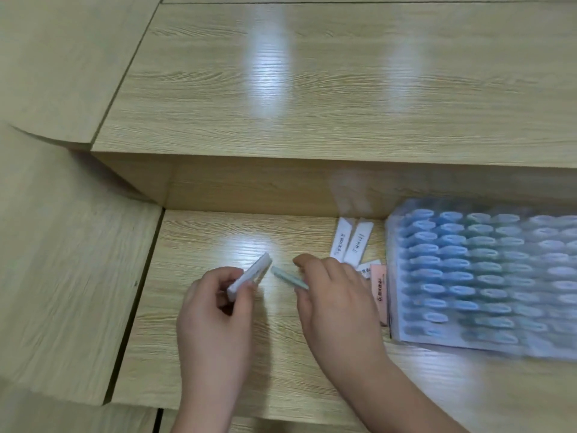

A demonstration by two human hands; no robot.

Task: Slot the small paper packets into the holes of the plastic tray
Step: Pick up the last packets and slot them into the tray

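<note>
Left hand: being held curled, a white packet stack being pinched. Right hand: being held palm-down, a green packet being pinched.

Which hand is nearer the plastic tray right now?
Right. The right hand, pinching a green packet, is just left of the tray; the left hand, holding white packets, is farther left, beyond the right hand.

A pale wood grain was shown on the bench. The plastic tray was clear, with blue, green and whitish fillings in rows. White packets, a pink packet and a pale green packet were seen.
</note>
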